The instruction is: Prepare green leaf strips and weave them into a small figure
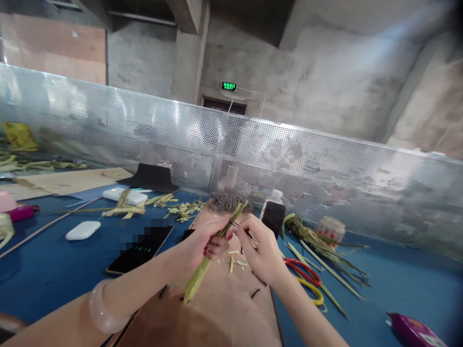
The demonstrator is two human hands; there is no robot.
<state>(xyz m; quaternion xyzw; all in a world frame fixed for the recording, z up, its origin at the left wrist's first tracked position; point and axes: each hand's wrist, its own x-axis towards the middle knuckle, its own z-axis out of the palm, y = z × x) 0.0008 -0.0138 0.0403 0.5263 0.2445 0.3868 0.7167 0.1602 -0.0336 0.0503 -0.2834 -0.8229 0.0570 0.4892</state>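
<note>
clasping a leaf bundle [197, 282] in left fingers [216, 246] (sign [229, 86]: "exit")

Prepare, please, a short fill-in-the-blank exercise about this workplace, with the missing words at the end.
1. The person's ____ hand grips the bundle of green leaf strips.
2. Next to the red scissor loop is a ____ loop.
3. The English word on the illuminated sign is ____.

Missing words: left; yellow; EXIT.
</note>
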